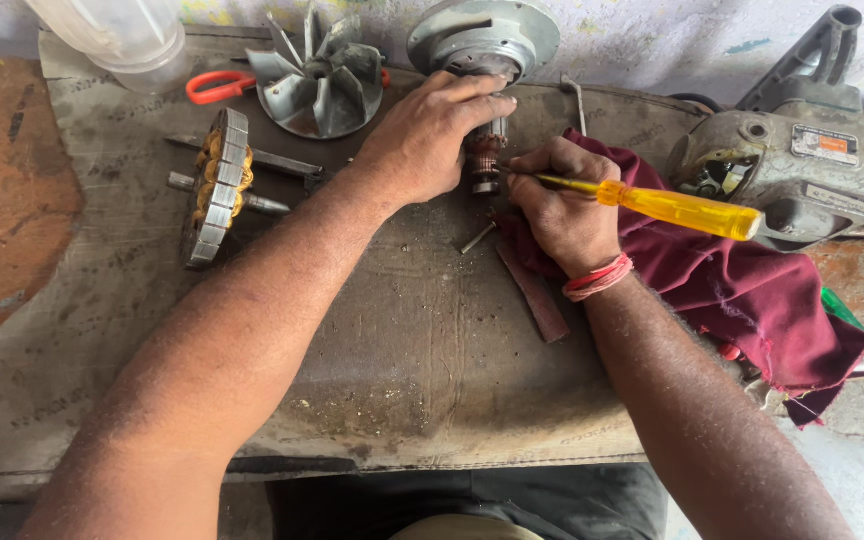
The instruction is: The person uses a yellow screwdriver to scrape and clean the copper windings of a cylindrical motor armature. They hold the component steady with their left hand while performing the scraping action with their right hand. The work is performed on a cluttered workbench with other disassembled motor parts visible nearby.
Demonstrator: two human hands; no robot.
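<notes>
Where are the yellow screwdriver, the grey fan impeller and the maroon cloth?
yellow screwdriver (677, 208), head view, middle of handle.
grey fan impeller (318, 78), head view, hub.
maroon cloth (752, 290), head view, centre fold.

We look steeply down from head height, close over the workbench (422, 330), facing its far wall edge.

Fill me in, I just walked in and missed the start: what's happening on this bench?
A person is working on a motor rotor that lies on the bench. The left hand steadies it from above, while the right hand holds a yellow-handled screwdriver with its tip against the rotor's end. A maroon cloth lies under the right wrist. A grey fan, a wound stator and a grey motor housing sit nearby.
</notes>
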